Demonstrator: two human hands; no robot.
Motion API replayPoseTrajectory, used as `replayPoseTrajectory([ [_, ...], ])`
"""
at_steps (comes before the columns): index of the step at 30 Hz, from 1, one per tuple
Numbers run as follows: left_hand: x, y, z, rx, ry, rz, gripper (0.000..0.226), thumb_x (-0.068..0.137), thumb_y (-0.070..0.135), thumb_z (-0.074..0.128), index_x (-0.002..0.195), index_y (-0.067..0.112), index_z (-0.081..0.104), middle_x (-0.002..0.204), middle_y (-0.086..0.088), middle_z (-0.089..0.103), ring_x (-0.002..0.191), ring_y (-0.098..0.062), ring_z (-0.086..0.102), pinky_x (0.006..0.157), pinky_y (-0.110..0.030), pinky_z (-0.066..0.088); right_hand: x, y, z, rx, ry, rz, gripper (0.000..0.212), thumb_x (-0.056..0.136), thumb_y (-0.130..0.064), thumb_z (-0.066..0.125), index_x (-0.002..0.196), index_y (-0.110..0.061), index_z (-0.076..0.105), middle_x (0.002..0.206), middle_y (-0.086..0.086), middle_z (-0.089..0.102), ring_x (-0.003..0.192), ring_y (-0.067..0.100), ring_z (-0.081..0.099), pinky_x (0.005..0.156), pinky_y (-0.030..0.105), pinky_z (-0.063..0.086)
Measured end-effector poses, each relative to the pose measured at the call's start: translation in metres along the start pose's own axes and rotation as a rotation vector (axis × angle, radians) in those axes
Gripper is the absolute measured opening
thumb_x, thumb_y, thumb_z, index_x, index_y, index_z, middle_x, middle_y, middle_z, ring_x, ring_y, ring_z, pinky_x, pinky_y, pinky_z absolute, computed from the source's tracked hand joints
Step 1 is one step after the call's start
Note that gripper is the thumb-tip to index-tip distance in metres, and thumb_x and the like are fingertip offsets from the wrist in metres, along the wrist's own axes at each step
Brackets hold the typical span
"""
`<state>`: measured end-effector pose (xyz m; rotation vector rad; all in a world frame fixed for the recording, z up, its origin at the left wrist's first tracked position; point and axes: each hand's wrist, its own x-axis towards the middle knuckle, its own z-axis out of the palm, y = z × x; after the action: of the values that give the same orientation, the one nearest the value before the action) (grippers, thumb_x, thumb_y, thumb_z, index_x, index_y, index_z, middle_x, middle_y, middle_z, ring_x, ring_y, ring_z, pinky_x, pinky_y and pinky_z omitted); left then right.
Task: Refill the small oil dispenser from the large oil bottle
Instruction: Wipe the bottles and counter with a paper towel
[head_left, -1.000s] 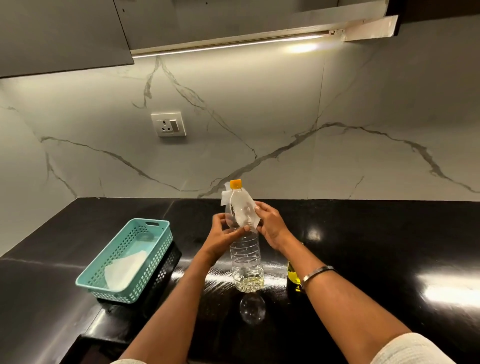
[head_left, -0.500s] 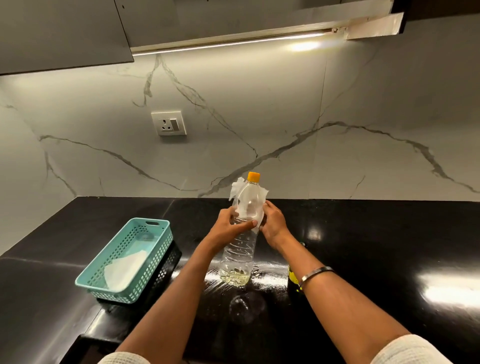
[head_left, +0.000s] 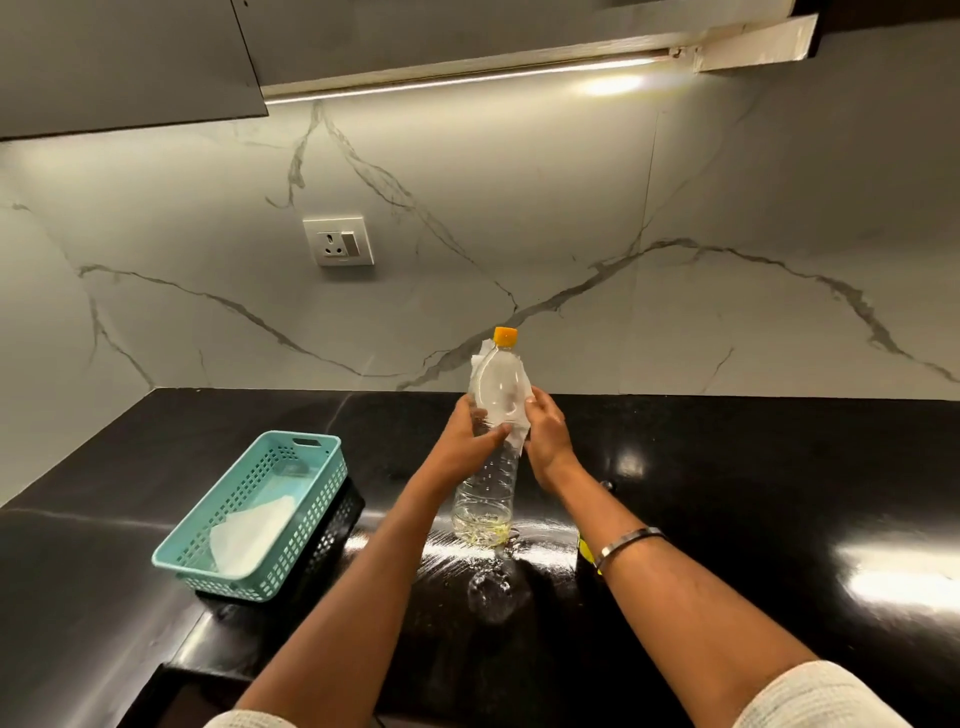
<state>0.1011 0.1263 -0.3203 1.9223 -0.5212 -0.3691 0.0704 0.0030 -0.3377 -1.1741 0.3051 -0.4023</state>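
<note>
Large oil bottle (head_left: 485, 483): centre of frame, tilted, base on black countertop (head_left: 753, 467); orange cap (head_left: 505, 336) on; little yellow oil at bottom.
Left hand (head_left: 470, 441): fingers curled around bottle's upper body.
Right hand (head_left: 545, 431): presses white tissue (head_left: 511, 402) against bottle's shoulder, fingers wrapped.
Teal basket (head_left: 270, 577): lower left, holding white paper (head_left: 249, 535).

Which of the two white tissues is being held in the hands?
The tissue wrapped round the large oil bottle; the other lies loose inside the teal basket.

Btl cap (head_left: 505, 335) orange – basket (head_left: 291, 519) teal.
</note>
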Motion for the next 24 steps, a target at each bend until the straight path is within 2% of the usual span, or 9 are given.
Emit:
replayPoseTrajectory([
  [2,0.006,-0.003,0.003,0.118,0.096,0.027,0.086,0.072,0.049,0.077,0.139,0.019,0.031,0.13,-0.007,0.04,0.12,-0.022,0.048,0.101,-0.042,0.047,-0.001,0.001,0.004,-0.051,-0.009,-0.031,0.026,0.102,-0.019,0.038,0.119,-0.019,0.057,0.11,0.006,0.066,0.103,0.025,0.064,0.092,0.043,0.053],
  [5,0.008,-0.001,0.001,0.134,0.186,0.063,0.082,0.072,0.043,0.082,0.136,0.016,0.039,0.123,-0.006,0.037,0.111,-0.021,0.049,0.096,-0.033,0.049,-0.002,-0.003,0.003,-0.037,-0.046,-0.003,0.028,0.103,-0.023,0.035,0.108,-0.019,0.063,0.109,0.011,0.067,0.105,0.03,0.063,0.096,0.049,0.05],
  [7,0.008,0.001,-0.003,0.031,0.135,0.124,0.072,0.072,0.035,0.084,0.131,0.017,0.047,0.119,-0.007,0.047,0.106,-0.019,0.056,0.088,-0.027,0.052,-0.002,-0.003,-0.001,-0.031,-0.076,0.052,0.033,0.104,-0.028,0.032,0.104,-0.02,0.064,0.108,0.013,0.069,0.104,0.031,0.064,0.097,0.051,0.049],
  [10,0.003,0.009,-0.008,-0.18,0.082,0.198,0.055,0.077,0.014,0.08,0.123,0.016,0.05,0.108,-0.004,0.062,0.097,-0.011,0.066,0.081,-0.026,0.056,-0.005,-0.001,-0.005,-0.04,-0.137,0.12,0.037,0.104,-0.033,0.031,0.11,-0.019,0.065,0.113,0.015,0.068,0.11,0.033,0.063,0.098,0.05,0.048],
  [14,0.0,0.015,-0.012,-0.312,0.025,0.218,0.065,0.077,0.005,0.076,0.133,0.006,0.042,0.108,-0.01,0.062,0.099,-0.022,0.066,0.08,-0.028,0.057,-0.011,-0.006,-0.005,0.046,-0.221,0.229,0.046,0.104,-0.037,0.026,0.127,-0.013,0.058,0.123,0.018,0.064,0.114,0.032,0.061,0.1,0.048,0.047],
  [17,-0.001,0.019,-0.017,-0.375,-0.04,0.19,0.078,0.074,0.01,0.079,0.139,0.01,0.035,0.109,-0.012,0.062,0.102,-0.024,0.066,0.088,-0.034,0.056,-0.013,-0.009,-0.01,0.068,-0.324,0.322,0.055,0.103,-0.042,0.021,0.131,-0.009,0.055,0.122,0.02,0.064,0.114,0.033,0.061,0.103,0.049,0.044],
  [18,-0.001,0.02,-0.017,-0.393,-0.065,0.193,0.078,0.075,0.008,0.079,0.139,0.011,0.036,0.11,-0.011,0.063,0.103,-0.023,0.067,0.089,-0.034,0.055,-0.015,-0.011,-0.011,0.065,-0.361,0.346,0.058,0.102,-0.045,0.021,0.13,-0.006,0.055,0.118,0.02,0.066,0.109,0.032,0.063,0.1,0.048,0.046],
  [21,-0.002,0.026,-0.019,-0.374,-0.099,0.215,0.052,0.083,-0.003,0.068,0.126,0.017,0.047,0.106,-0.009,0.066,0.096,-0.014,0.069,0.082,-0.024,0.055,-0.016,-0.01,-0.014,0.059,-0.437,0.422,0.068,0.099,-0.055,0.021,0.12,-0.005,0.062,0.111,0.019,0.068,0.099,0.031,0.065,0.09,0.045,0.047],
  [24,-0.003,0.028,-0.022,-0.356,-0.085,0.215,0.045,0.086,-0.003,0.065,0.121,0.02,0.05,0.105,-0.009,0.066,0.094,-0.012,0.07,0.08,-0.022,0.055,-0.016,-0.007,-0.015,0.037,-0.466,0.48,0.069,0.096,-0.06,0.024,0.114,-0.008,0.066,0.114,0.019,0.066,0.105,0.034,0.061,0.096,0.049,0.044],
])
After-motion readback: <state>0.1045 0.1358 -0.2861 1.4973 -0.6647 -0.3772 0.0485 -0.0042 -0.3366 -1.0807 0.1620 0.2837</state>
